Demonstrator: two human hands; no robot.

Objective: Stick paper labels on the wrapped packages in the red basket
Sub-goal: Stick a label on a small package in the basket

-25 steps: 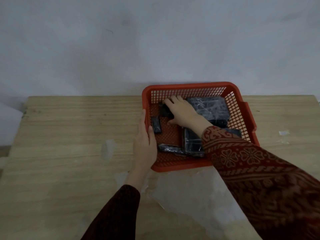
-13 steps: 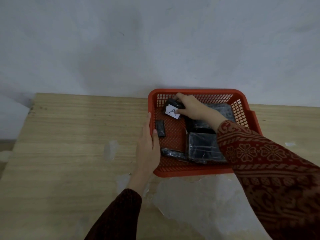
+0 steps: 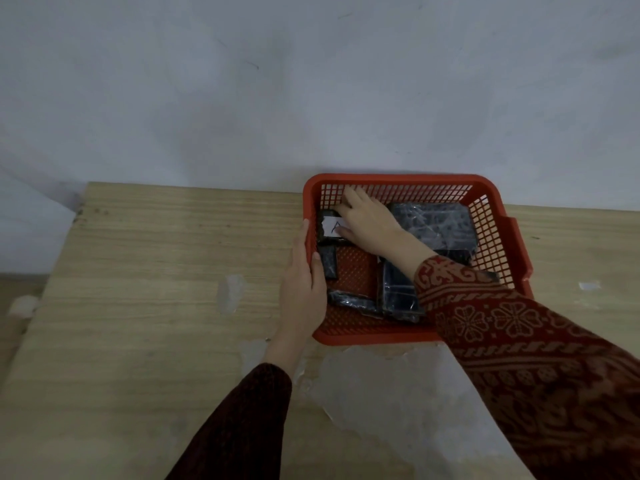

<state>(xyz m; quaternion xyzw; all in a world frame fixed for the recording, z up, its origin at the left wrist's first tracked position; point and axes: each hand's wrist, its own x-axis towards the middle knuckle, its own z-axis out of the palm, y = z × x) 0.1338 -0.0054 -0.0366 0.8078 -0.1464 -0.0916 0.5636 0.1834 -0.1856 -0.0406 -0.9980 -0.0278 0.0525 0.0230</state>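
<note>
My right hand [image 3: 372, 223] is pressing flat, fingers together, on the label [image 3: 333, 227] atop a package [image 3: 329, 232]; my left hand [image 3: 303, 289] is gripping the basket [image 3: 398, 180] rim.

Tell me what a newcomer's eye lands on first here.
The red basket at the back of the wooden table, against the wall, holding dark wrapped packages. In its far left corner the right hand presses on a white paper label marked with a letter, on a small package, while the left hand grips the basket's left rim.
</note>
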